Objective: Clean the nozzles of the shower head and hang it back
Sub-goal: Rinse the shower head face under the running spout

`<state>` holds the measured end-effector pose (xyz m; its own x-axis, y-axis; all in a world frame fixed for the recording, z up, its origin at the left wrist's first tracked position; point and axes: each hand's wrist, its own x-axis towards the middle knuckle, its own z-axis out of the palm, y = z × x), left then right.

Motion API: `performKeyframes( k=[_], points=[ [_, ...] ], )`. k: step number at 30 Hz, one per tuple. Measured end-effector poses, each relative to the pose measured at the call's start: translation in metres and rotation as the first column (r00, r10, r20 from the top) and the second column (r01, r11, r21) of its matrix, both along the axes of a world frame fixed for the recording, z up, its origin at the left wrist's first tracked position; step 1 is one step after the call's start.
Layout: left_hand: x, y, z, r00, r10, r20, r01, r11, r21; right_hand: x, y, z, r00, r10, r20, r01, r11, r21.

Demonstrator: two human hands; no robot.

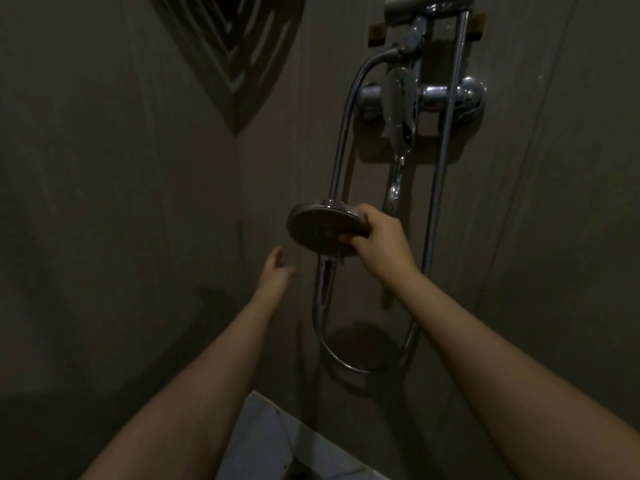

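Right now the right hand [379, 233] grips the head [325, 228] by its rim, thumb laid across the nozzle face, fingers wrapped over the back edge. The disc is tipped so its face turns out toward the person, which looks like a way to get at the nozzles for rubbing. It sits out from the wall, below the mixer [420, 97] and between the two runs of hose [341, 150], not on any holder that I can see. Its handle [323, 278] points down, and the hose loops from there along the wall back up to the fittings.

The left hand [277, 271] hovers just beside the head, lower and to its left, fingers loose and spread, holding nothing. I'd guess it is coming in either to steady the handle or to work the nozzles while the right keeps the disc still.

Water appears to trickle from the spout [401, 133] under the mixer, though the room is dim and I can't be sure. Whether the nozzles are already clean is too dark to tell. Hanging back is still to do.
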<state>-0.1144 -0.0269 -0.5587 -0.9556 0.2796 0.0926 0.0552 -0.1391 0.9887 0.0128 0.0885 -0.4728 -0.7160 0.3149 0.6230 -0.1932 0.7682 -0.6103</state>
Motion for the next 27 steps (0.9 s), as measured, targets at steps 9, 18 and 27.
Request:
performKeyframes(
  k=[9,18,27],
  points=[
    [0.005,-0.011,0.041,0.898,-0.437,0.055,0.412,0.878,0.245,0.001,-0.001,-0.015,0.98,0.052,0.191,-0.075,0.991,0.115],
    [0.003,-0.014,0.0,0.944,-0.272,0.185,0.252,0.96,0.125,-0.002,-0.001,-0.027,0.983,0.133,0.13,-0.126,0.99,-0.065],
    [0.037,-0.004,0.05,0.974,-0.21,-0.084,0.15,0.88,-0.451,-0.001,-0.007,0.039,0.97,0.169,0.174,-0.157,0.984,-0.08]
  ],
)
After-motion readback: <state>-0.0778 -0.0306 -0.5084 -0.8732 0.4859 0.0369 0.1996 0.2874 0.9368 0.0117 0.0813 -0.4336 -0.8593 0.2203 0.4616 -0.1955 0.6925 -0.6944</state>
